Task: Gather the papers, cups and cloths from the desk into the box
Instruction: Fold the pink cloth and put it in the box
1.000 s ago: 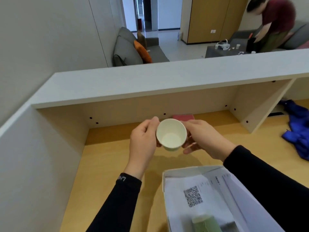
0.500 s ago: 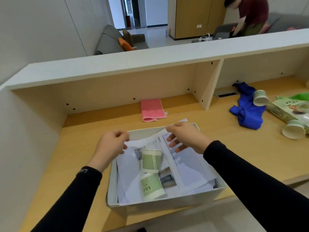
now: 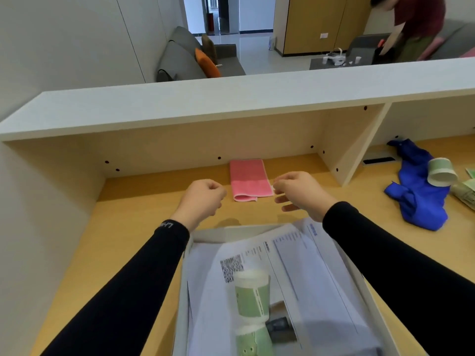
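Observation:
A white box [image 3: 184,283] sits at the desk's near edge, holding printed papers [image 3: 305,276] and two green paper cups [image 3: 253,294] lying on them. A folded pink cloth [image 3: 248,179] lies beyond the box, under the shelf. My left hand [image 3: 201,200] hovers just left of the cloth, fingers curled with nothing in them. My right hand [image 3: 299,192] hovers at the cloth's right edge, fingers loosely apart and empty. A crumpled blue cloth [image 3: 416,194] lies at the right with another green cup [image 3: 440,172] tipped on it.
A white shelf [image 3: 231,104] overhangs the back of the wooden desk [image 3: 123,235], with a slanted divider [image 3: 359,150] right of the pink cloth. Green packaging [image 3: 466,192] lies at the far right. Another person [image 3: 411,24] bends over in the room behind.
The cup I held a second ago now lies in the box. Both hands have lifted off the papers and moved forward to either side of the pink cloth.

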`<state>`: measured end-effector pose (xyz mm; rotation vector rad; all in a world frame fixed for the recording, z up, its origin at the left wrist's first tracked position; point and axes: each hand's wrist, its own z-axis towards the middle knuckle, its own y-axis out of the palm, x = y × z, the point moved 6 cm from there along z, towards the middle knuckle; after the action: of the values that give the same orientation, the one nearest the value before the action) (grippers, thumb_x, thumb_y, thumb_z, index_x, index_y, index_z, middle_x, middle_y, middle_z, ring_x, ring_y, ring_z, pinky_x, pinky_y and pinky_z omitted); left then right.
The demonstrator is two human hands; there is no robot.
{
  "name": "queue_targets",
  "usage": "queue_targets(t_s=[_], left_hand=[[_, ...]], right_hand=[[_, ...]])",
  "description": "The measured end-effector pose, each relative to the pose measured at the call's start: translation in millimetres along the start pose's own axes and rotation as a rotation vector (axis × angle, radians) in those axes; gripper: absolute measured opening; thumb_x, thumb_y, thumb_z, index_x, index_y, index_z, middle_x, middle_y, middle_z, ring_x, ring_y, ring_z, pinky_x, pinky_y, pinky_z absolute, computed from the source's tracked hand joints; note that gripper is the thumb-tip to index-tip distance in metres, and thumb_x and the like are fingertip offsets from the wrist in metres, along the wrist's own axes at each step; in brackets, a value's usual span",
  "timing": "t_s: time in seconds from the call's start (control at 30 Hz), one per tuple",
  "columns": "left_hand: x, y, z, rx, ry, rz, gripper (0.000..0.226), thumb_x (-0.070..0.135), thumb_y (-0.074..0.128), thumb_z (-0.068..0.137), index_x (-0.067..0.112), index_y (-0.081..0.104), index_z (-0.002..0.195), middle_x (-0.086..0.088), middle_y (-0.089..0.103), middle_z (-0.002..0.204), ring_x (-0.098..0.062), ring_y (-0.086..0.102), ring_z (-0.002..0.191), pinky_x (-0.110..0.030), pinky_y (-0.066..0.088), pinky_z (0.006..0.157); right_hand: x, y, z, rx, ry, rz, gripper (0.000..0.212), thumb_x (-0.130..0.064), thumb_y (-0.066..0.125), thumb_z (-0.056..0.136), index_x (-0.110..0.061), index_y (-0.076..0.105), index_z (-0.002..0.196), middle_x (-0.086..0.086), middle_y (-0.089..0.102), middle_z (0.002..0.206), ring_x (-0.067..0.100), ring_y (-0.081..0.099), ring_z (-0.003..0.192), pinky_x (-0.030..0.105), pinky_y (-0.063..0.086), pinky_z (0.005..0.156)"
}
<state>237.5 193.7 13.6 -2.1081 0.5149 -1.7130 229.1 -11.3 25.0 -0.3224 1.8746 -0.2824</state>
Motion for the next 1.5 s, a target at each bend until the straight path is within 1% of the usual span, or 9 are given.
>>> queue_targets(t_s=[0.2,0.4,0.63,0.73,0.9,1.03,1.17,1.3,1.5], left_hand=[[-14,28,75,-0.214,-0.112,0.021,0.014,0.021,0.051,0.091,0.019,0.064,0.086,-0.005,0.062,0.095,-0.020,0.055,0.082,-0.031,0.048,0.067],[-40,58,122,-0.368,-0.324,-0.196,0.036,0.024,0.058,0.090,0.025,0.057,0.126,0.003,0.055,0.111,-0.017,0.056,0.098,-0.032,0.043,0.081],[-58,81,141,-0.395,-0.457,-0.249,0.006,0.016,0.059,0.087,0.019,0.064,0.088,0.000,0.057,0.072,-0.013,0.048,0.060,-0.026,0.041,0.060],[-52,82,142,-0.369,-0.409,-0.255,0.007,0.014,0.060,0.087,0.014,0.063,0.080,0.000,0.062,0.071,-0.010,0.055,0.056,-0.025,0.037,0.054],[-14,72,118,-0.266,-0.254,-0.335,0.028,0.002,0.063,0.084,0.004,0.062,0.112,-0.002,0.067,0.083,-0.005,0.067,0.052,-0.012,0.046,0.042],[22,65,74,-0.206,-0.080,-0.300,0.054,-0.008,0.063,0.079,0.006,0.053,0.131,-0.006,0.068,0.112,-0.007,0.067,0.087,-0.012,0.051,0.064],[68,50,-7,-0.004,0.116,-0.275,0.049,-0.005,0.061,0.081,0.011,0.057,0.127,0.007,0.064,0.096,-0.002,0.060,0.087,-0.005,0.048,0.059],[91,35,-55,0.183,0.290,-0.191,0.034,0.007,0.065,0.080,0.014,0.066,0.113,-0.001,0.068,0.103,-0.011,0.063,0.091,-0.019,0.049,0.078],[100,40,-169,0.322,0.348,-0.219,0.024,0.010,0.062,0.084,0.023,0.069,0.103,0.006,0.071,0.096,-0.007,0.065,0.087,-0.019,0.054,0.075]], right_hand=[[14,12,76,-0.034,0.171,-0.093,0.038,-0.020,0.046,0.095,-0.004,0.048,0.129,0.009,0.054,0.114,0.022,0.058,0.091,0.030,0.052,0.068],[40,20,116,-0.073,0.321,-0.086,0.046,-0.025,0.042,0.096,-0.012,0.039,0.140,0.011,0.042,0.144,0.028,0.047,0.121,0.041,0.045,0.095],[66,21,135,-0.102,0.507,0.152,0.053,-0.038,0.037,0.097,-0.020,0.028,0.146,0.021,0.031,0.148,0.040,0.042,0.129,0.056,0.043,0.099],[67,25,134,-0.127,0.561,0.243,0.057,-0.038,0.040,0.096,-0.017,0.025,0.147,0.025,0.033,0.145,0.045,0.046,0.124,0.058,0.045,0.095],[55,23,120,-0.169,0.571,0.451,0.052,-0.027,0.032,0.100,-0.021,0.016,0.149,0.034,0.023,0.149,0.052,0.041,0.127,0.062,0.039,0.099],[34,17,89,-0.223,0.549,0.628,0.031,-0.031,0.044,0.097,-0.012,0.039,0.120,0.031,0.052,0.128,0.044,0.060,0.107,0.055,0.050,0.082],[10,-7,41,-0.147,0.302,0.697,0.021,-0.014,0.054,0.091,-0.001,0.059,0.108,0.016,0.071,0.095,0.023,0.073,0.068,0.033,0.061,0.058],[-12,-22,10,-0.114,0.116,0.771,0.028,0.007,0.051,0.085,0.002,0.055,0.112,0.021,0.064,0.100,0.026,0.067,0.081,0.030,0.059,0.063],[-11,-30,-82,-0.386,0.025,0.588,0.032,0.011,0.047,0.086,-0.003,0.057,0.114,0.019,0.064,0.109,0.025,0.066,0.082,0.027,0.060,0.059]])
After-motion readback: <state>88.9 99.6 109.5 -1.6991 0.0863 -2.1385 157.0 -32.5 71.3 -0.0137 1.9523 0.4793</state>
